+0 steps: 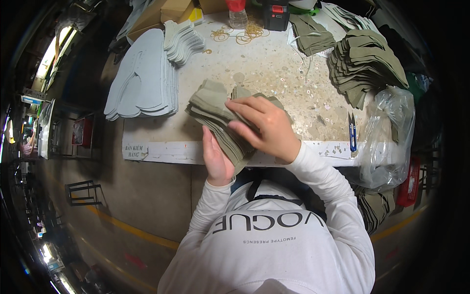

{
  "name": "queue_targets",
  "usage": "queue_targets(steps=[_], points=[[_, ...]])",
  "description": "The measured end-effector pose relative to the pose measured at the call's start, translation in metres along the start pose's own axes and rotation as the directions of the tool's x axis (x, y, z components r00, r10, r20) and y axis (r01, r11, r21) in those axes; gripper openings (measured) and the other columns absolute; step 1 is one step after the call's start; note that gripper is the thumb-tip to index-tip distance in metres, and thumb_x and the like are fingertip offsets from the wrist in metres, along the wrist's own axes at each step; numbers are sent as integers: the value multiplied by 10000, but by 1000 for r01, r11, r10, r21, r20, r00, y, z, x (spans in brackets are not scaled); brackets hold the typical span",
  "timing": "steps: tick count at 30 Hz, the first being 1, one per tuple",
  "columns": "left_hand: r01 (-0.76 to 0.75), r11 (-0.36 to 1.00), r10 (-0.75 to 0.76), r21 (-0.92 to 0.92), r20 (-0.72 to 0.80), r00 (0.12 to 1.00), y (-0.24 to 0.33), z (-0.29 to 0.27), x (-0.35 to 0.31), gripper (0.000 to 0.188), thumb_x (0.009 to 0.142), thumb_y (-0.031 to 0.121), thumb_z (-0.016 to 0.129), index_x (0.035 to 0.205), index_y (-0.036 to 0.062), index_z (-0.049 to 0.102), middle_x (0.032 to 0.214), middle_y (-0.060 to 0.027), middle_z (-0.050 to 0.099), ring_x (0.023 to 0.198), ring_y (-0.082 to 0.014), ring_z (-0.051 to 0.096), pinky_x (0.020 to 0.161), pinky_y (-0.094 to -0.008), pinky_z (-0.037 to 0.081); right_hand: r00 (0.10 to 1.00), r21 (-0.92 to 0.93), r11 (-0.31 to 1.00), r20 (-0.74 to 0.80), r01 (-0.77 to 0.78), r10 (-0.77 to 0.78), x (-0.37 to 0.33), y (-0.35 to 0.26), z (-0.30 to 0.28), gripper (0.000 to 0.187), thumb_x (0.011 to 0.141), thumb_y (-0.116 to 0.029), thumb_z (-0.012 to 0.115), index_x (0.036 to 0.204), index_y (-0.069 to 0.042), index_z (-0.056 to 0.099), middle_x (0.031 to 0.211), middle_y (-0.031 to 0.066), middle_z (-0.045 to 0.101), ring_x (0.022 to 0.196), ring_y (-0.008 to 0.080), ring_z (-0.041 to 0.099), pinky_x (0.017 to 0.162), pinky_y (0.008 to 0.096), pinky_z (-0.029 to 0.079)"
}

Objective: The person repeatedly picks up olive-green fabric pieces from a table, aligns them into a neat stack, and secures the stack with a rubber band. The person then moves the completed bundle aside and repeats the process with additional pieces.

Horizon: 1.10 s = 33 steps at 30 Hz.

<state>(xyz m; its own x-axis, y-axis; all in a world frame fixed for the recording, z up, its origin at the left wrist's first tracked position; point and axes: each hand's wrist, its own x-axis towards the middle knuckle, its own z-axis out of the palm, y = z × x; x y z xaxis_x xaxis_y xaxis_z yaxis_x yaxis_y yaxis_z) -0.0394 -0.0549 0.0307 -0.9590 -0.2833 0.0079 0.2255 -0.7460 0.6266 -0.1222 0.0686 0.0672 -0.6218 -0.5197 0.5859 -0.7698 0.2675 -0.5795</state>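
Observation:
A stack of thin olive cut pieces [208, 100], likely fabric, is held tilted above the table's front edge. From its left and lower side my left hand [218, 159] grips it, thumb up along the layered edges. My right hand [267, 125] lies over the stack's upper right part, its fingers stretched across the top pieces and the thumb apart from them. More olive material shows just behind the right fingers; whether it belongs to the same stack I cannot tell. The right palm hides part of the pieces.
Light grey cut pieces [142, 78] are piled at left on the white table [161, 147]. Olive piles [364, 61] lie at right, near blue thread snips [352, 132] and a clear plastic bag [387, 142]. Rubber bands [249, 32], a red-topped bottle [237, 17] and a black device [275, 17] are at the back.

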Motion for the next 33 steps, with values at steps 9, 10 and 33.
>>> queue_targets(steps=[9,10,33], points=[[19,1000,-18,-18,14,1000,-2,-5,-1,560,1046,413,360,1457,33,338,1447,-115,444,1325,-248,432,1122,-390,330,999,6,1000,-30,-22,22,0,-2,-1,340,839,-157,671,1166,-70,644,1004,94,667,818,284,649,688,360,547],[30,999,-30,-19,4,1000,-3,-6,-1,561,1046,418,358,1456,35,343,1447,-111,445,1323,-245,435,1119,-389,335,999,20,999,-30,-28,29,1,-1,-2,337,839,-146,667,1165,-67,643,979,97,667,801,291,649,681,364,546],[-2,1000,1,10,26,1000,-3,-3,-2,564,1053,411,314,1461,22,307,1439,-129,432,1320,-249,431,1113,-394,335,998,-54,998,52,34,-31,1,-2,-6,408,818,-216,691,1192,-68,621,1054,81,621,899,263,638,721,357,551]])
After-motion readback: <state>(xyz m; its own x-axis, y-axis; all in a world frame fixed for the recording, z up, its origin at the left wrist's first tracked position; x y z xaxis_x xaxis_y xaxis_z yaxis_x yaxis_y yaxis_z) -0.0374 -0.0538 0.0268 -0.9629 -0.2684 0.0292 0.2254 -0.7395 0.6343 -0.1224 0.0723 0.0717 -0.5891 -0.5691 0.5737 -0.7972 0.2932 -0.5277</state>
